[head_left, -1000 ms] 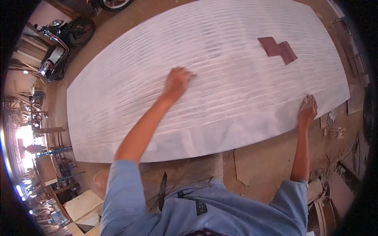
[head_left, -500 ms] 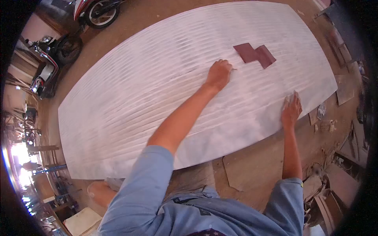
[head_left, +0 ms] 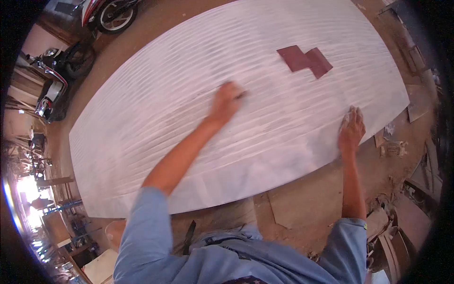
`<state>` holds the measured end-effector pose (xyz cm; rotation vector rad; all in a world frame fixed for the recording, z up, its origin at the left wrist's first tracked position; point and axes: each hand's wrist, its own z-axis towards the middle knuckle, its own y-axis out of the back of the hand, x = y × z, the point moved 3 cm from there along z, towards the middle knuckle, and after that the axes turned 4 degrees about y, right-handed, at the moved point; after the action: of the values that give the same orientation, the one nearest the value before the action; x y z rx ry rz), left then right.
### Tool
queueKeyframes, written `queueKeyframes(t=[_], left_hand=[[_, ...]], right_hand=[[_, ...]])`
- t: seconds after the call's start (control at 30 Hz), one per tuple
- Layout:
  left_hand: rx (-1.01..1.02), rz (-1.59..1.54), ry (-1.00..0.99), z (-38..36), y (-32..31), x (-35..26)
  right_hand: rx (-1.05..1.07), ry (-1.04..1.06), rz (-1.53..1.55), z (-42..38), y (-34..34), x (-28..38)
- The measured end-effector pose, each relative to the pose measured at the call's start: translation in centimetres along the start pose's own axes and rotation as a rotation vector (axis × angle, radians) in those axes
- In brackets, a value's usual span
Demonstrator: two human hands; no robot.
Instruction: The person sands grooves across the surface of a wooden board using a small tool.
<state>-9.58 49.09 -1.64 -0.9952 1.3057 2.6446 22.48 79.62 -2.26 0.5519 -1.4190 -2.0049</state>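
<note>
My left hand [head_left: 226, 103] is closed and pressed to the grooved surface of a large white panel [head_left: 156, 111]. Blurred by motion, it grips what looks like a small piece of sandpaper [head_left: 241, 95], of which only a dark edge shows by the fingers. Near the panel's right edge my right hand [head_left: 351, 128] lies flat, fingers stretched out and dusted white. Two dark red sandpaper pieces, one on the left [head_left: 293, 57] and one on the right [head_left: 319, 63], touch or overlap on the panel beyond my hands.
One motorbike [head_left: 56, 90] stands at the left, and another's wheel [head_left: 117, 16] shows at the top. Scrap boards [head_left: 395, 248] lie at the lower right. A bundle of pale material [head_left: 395, 149] sits on the brown floor beside the panel.
My left hand has swept left and a little toward me across the grooves, still closed. My right hand has stayed on the panel's edge. The view has shifted slightly.
</note>
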Motion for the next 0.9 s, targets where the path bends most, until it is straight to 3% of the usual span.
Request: queueKeyframes(t=[0.03, 0.07, 0.1, 0.2, 0.23, 0.3, 0.33, 0.4, 0.47, 0.53, 0.73, 0.8, 0.9], left_hand=[[0.130, 0.013, 0.066, 3.5, -3.2, -2.5], [0.024, -0.022, 0.084, 5.8, -6.2, -4.3], [0.072, 0.063, 0.041, 7.6, -8.0, -5.6], [0.107, 0.188, -0.043, 5.5, -6.1, -4.1], [0.116, 0.222, -0.112, 3.5, -3.8, -2.6], [0.181, 0.315, -0.015, -3.5, 4.1, 1.9], [0.095, 0.283, -0.035, -8.2, 8.9, 4.5], [0.154, 0.446, 0.165, -16.2, 18.0, 9.2], [0.063, 0.389, 0.295, -19.8, 24.7, 9.8], [-0.001, 0.323, 0.335, -19.1, 23.5, 9.2], [0.016, 0.152, 0.036, -1.7, 1.7, 0.0], [0.066, 0.190, 0.006, 1.7, 0.2, -3.2], [0.145, 0.190, -0.041, -1.8, 3.1, 0.5]], right_hand=[[-0.009, 0.018, 0.028, 0.0, 0.1, -0.1], [-0.019, 0.018, 0.020, 0.0, 0.3, -0.1], [0.004, -0.001, 0.016, -0.1, 0.3, 0.0], [0.026, 0.010, 0.012, 0.0, 1.1, 0.4], [0.025, 0.007, 0.009, -0.2, 1.0, 0.5], [-0.009, 0.039, 0.004, -0.3, 0.5, 0.4], [-0.045, 0.053, -0.019, -0.4, 0.4, 0.3], [-0.052, 0.066, -0.011, -0.3, 0.4, 0.7], [-0.011, 0.008, -0.041, -0.2, 0.4, 0.8], [-0.012, 0.013, -0.037, -0.1, 0.5, 0.9], [-0.002, 0.025, -0.037, -0.1, 1.0, 0.5], [-0.025, 0.032, -0.022, 0.1, 1.1, 0.9], [0.001, 0.003, 0.025, -0.3, 0.7, 0.5]])
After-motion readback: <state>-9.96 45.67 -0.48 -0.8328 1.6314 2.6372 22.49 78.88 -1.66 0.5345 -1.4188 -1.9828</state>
